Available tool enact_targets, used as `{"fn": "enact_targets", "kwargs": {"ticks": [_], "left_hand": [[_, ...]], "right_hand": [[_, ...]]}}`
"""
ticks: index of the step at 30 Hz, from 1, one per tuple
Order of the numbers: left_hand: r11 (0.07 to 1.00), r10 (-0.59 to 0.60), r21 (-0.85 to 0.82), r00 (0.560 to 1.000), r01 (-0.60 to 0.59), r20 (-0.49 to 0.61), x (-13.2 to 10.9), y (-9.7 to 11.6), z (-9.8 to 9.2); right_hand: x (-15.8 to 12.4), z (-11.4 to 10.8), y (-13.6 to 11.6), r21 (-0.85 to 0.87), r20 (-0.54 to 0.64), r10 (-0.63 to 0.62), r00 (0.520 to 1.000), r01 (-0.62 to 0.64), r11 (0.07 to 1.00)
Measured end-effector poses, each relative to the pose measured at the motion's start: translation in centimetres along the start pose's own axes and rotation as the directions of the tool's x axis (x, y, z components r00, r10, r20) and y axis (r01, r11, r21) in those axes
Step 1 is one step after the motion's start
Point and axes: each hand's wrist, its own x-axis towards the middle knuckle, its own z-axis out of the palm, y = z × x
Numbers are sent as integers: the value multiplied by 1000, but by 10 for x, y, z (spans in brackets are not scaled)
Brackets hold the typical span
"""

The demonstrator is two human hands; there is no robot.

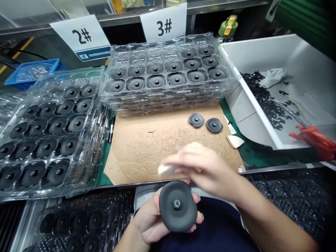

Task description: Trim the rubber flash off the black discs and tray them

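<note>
Head cam, lower ctr: your L hand [149, 224] has a black disc [178, 218], stud side facing the cam, fingers wrapped round its edge & clamped on it. Your R hand [203, 166], just above it in frame, has fingers pinched tog. on a pale piece [166, 170], a bit blurred; it shows just past the disc's upper edge, apart from its face. Behind your hands, mid-frame, lies a cardboard sheet [139, 147], w/ two loose discs [196, 120] side by side near its upper R corner, not touching; a pale wedge [235, 141] sits at its R edge. Upper ctr you've got a clear tray stack [147, 101], top tray part-filled w/ similar discs, front rows full, some back pockets bare. L side of frame: another clear tray [80, 157], also w/ discs. Upper R: white bin [243, 112] w/ small black parts [262, 101] heaped along its L side, plus a red-handled tool [311, 134] at its near R end. Signs "2#" [81, 36] & "3#" [164, 26] hang up top.
</note>
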Motion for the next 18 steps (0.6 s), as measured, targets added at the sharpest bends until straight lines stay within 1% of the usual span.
{"fn": "enact_targets", "kwargs": {"ticks": [1, 2, 3, 4, 5, 7, 9, 11, 13, 15, 18], "left_hand": [[997, -66, -40, 990, 71, 126, 0, 2, 2], [991, -104, -67, 975, 120, 198, -1, 3, 4], [985, -118, -96, 963, 145, 241, -2, 5, 5], [981, -113, -120, 955, 151, 275, -3, 7, 5], [981, -100, -133, 952, 143, 289, -4, 8, 4], [984, -74, -138, 959, 115, 273, -5, 9, 2], [986, -51, -143, 968, 89, 247, -5, 10, 0], [987, -28, -145, 974, 62, 223, -5, 10, -3], [988, 5, -155, 982, 25, 189, -3, 9, -5], [983, 39, -181, 991, -15, 127, 0, 8, -7], [969, 83, -232, 996, -87, -27, 5, 7, -7]], "right_hand": [[-3, 0, 13, -11, -44, 148, 988, -149, 989], [-8, 3, 27, -28, -80, 273, 959, -276, 961], [-14, 7, 40, -50, -101, 360, 928, -366, 929], [-20, 14, 54, -72, -111, 414, 904, -422, 904], [-28, 23, 65, -103, -138, 438, 888, -453, 885], [-43, 43, 81, -151, -242, 458, 855, -499, 853], [-56, 63, 87, -173, -340, 457, 822, -532, 829], [-63, 75, 89, -197, -369, 434, 822, -526, 827], [-63, 80, 90, -218, -353, 408, 842, -498, 839], [-57, 76, 91, -220, -342, 389, 856, -475, 852], [-46, 66, 90, -186, -343, 364, 866, -443, 877]]}}
